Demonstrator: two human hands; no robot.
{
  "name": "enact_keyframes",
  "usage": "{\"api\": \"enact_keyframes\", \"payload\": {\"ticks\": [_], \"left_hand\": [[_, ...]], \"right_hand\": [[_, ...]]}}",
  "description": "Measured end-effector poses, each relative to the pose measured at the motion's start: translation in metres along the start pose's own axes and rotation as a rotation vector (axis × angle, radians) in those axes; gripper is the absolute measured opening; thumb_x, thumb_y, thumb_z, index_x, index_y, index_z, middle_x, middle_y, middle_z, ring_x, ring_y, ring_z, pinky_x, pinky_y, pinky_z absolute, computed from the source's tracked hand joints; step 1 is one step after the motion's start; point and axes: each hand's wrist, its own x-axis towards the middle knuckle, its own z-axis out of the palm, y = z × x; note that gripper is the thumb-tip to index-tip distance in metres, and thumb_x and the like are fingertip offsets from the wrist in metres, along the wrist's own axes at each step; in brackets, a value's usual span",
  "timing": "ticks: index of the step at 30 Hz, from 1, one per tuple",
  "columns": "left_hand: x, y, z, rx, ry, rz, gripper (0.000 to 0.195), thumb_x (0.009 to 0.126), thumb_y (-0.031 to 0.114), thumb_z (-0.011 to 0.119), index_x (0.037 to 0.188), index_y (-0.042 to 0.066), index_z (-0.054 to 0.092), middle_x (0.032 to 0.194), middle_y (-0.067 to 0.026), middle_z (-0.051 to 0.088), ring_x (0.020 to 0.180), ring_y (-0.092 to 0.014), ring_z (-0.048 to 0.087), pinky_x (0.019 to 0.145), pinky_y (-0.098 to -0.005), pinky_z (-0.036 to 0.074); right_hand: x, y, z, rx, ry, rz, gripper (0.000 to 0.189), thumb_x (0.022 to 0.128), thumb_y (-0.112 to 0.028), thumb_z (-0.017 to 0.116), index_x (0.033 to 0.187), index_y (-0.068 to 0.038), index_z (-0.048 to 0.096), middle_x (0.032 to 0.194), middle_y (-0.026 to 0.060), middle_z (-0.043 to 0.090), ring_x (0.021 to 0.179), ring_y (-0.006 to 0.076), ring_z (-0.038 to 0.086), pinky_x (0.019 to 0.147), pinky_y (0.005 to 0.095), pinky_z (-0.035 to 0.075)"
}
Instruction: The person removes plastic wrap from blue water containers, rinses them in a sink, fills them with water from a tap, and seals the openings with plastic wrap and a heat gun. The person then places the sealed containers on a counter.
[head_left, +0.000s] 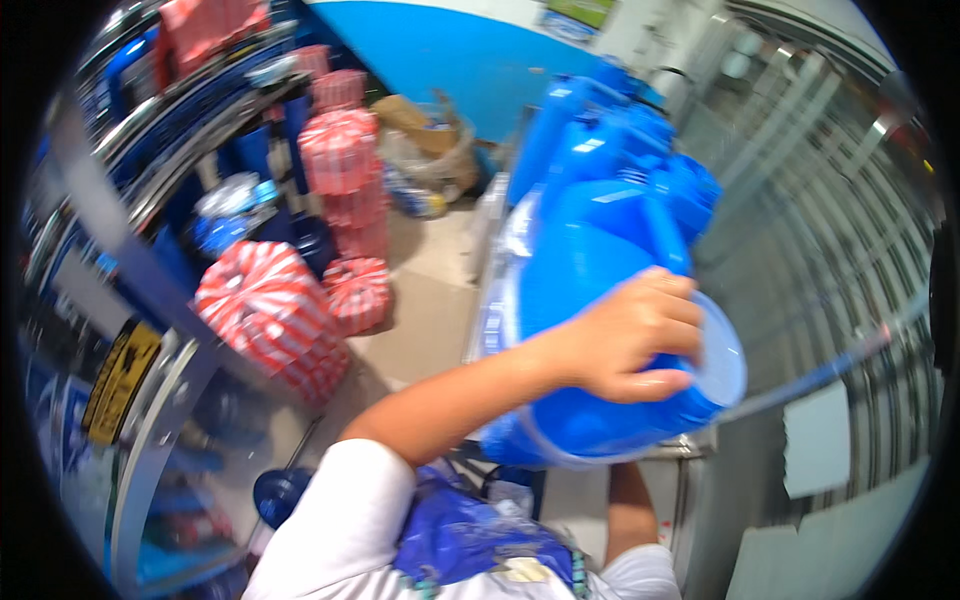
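My left hand (649, 334) grips the moulded handle of a large blue plastic water jug (592, 262). The jug leans towards me, its pale round cap (724, 356) to the right of my fingers. A translucent plastic band or bag (581, 457) runs around its lower end. My right forearm (630, 506) reaches up under the jug; the right hand itself is hidden behind it. More blue jugs (551, 124) stand close behind, beside the metal shutter. A blue plastic bag (480, 529) lies against my white shirt.
Stacks of red-and-white striped wrapped bundles (274, 307) stand on the tiled floor (424, 300) to the left. Behind them is a cardboard box with plastic bags (435, 142). A glass door (142, 465) is at far left, and a metal shutter (825, 247) lines the right.
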Motion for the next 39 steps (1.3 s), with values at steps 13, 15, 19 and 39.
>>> {"api": "enact_keyframes", "payload": {"ticks": [13,15,19,39], "left_hand": [[0.158,-0.018,0.094,0.436,-0.543,-0.311,0.033,0.069,0.036,0.068,0.092,0.013,0.076,0.096,-0.011,0.072,0.093,-0.027,0.068,0.079,-0.04,0.053],[0.173,-0.025,0.104,0.372,-0.513,-0.286,0.031,0.069,0.035,0.068,0.092,0.015,0.076,0.098,-0.0105,0.072,0.097,-0.026,0.068,0.08,-0.0384,0.053],[0.163,-0.032,0.097,0.382,-0.505,-0.288,0.025,0.072,0.028,0.065,0.091,0.016,0.076,0.102,-0.0094,0.072,0.098,-0.024,0.068,0.078,-0.0366,0.053],[0.003,-0.022,-0.016,-0.221,-0.034,-0.155,0.032,0.089,0.025,0.055,0.114,0.007,0.063,0.122,-0.0158,0.058,0.12,-0.035,0.052,0.103,-0.0464,0.035]], "right_hand": [[0.059,-0.021,-0.043,-0.293,-0.192,0.063,0.039,0.096,-0.029,0.056,0.125,-0.004,0.049,0.123,0.0127,0.059,0.115,0.0248,0.057,0.097,0.0401,0.046],[0.067,-0.025,-0.052,-0.309,-0.212,0.08,0.04,0.096,-0.029,0.056,0.126,-0.004,0.049,0.124,0.0125,0.058,0.115,0.0246,0.057,0.097,0.04,0.047],[0.077,-0.03,-0.076,-0.233,-0.234,0.149,0.042,0.095,-0.029,0.056,0.128,-0.004,0.049,0.124,0.0119,0.058,0.114,0.0242,0.058,0.097,0.0399,0.047],[0.058,-0.264,-0.035,-0.517,-0.78,0.101,0.046,0.098,-0.034,0.05,0.134,-0.005,0.053,0.13,0.0118,0.056,0.12,0.0199,0.05,0.102,0.0322,0.038]]}}
